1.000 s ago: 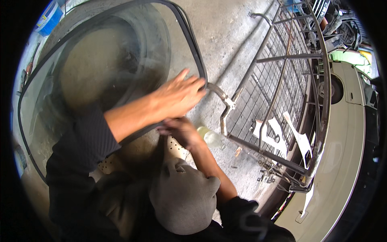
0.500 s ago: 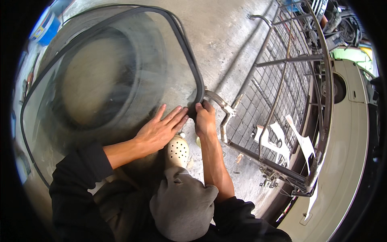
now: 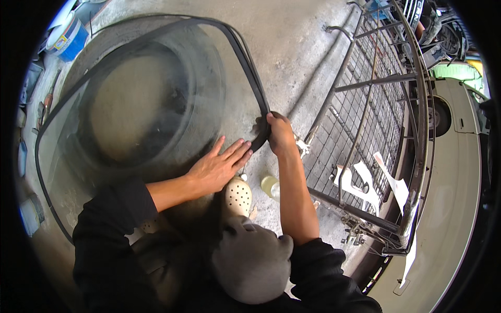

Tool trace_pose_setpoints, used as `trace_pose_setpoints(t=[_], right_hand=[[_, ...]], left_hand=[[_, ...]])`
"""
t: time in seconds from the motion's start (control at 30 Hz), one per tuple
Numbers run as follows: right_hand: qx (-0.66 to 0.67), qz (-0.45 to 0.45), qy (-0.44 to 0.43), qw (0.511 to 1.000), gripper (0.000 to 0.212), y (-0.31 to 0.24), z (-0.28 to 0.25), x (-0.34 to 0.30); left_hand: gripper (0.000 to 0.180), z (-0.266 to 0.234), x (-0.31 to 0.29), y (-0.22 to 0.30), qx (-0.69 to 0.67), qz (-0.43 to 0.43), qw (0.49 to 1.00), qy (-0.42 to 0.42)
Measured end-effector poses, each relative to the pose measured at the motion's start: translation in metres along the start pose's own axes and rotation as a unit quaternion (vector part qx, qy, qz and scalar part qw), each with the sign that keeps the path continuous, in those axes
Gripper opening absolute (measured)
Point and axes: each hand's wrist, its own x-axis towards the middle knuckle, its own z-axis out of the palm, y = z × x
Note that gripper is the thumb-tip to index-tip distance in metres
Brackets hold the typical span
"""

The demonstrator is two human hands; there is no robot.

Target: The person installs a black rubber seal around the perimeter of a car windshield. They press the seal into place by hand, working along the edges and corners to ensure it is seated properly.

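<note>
A large pane of clear glass (image 3: 209,99), edged with a black rubber seal (image 3: 249,73), lies in front of me over a tyre (image 3: 180,112) seen through it. My left hand (image 3: 214,169) rests with fingers stretched out near the pane's near right corner, fingertips touching the seal. At that same corner my right hand (image 3: 282,134) is closed around the seal, thumb on top; its other fingers are partly hidden underneath. A second strand of black rubber runs beside the seal along the right and far edges.
A metal mesh rack (image 3: 371,83) stands at the right, with white cut-out pieces (image 3: 394,188) on it. Beyond is a cream vehicle (image 3: 449,188). A small jar of pale yellow liquid (image 3: 270,186) stands by my beige clog (image 3: 238,197). A blue-and-white bucket (image 3: 69,39) is far left.
My right hand has slid slightly up and right along the rubber at the corner, still gripping. My left hand stays flat by the corner. The whole view has shifted a little, uncovering the jar.
</note>
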Motion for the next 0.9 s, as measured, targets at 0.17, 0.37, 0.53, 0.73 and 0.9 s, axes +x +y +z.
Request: trace_pose_setpoints(t=[0.17,0.37,0.53,0.73,0.9], right_hand=[[-0.019,0.03,-0.002,0.999,0.034,-0.015,-0.003,0.008],[-0.007,0.058,-0.075,0.995,0.03,-0.021,-0.006,0.018],[-0.08,0.037,-0.007,0.996,0.028,-0.03,-0.003,0.039],[-0.07,0.027,-0.062,0.995,0.026,-0.029,0.001,0.038],[-0.113,0.033,-0.02,0.993,0.026,-0.028,0.001,0.058]], left_hand=[[0.064,0.002,0.003,0.001,0.034,0.011,0.999,0.01],[0.063,0.002,-0.001,0.002,0.079,0.014,0.997,0.005],[0.06,0.008,0.005,0.004,0.069,0.011,0.997,0.041],[0.056,0.017,-0.005,0.002,0.072,0.014,0.995,0.073],[0.056,0.035,-0.002,0.004,0.039,0.005,0.991,0.124]])
